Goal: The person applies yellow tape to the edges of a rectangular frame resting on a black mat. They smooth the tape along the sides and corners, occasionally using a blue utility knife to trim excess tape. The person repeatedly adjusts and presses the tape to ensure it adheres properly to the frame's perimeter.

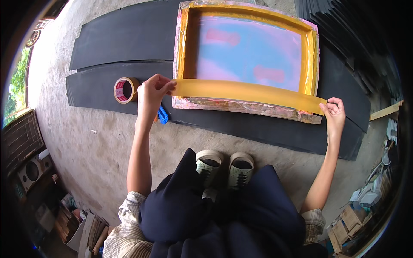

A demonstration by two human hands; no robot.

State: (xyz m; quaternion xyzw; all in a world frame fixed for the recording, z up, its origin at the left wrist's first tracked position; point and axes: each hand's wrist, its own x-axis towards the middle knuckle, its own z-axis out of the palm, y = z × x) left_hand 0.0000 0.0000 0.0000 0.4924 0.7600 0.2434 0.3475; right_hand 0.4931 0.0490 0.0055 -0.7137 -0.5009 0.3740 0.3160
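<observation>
While one strip [249,88] is pinched by left hand [151,93] and right hand [335,114] along near side of one frame [254,106], one roll [135,90] is seen left of frame.

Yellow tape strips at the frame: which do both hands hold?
The strip along the near side of the frame, pinched at its ends by the left hand and right hand; the others line its remaining sides.
</observation>
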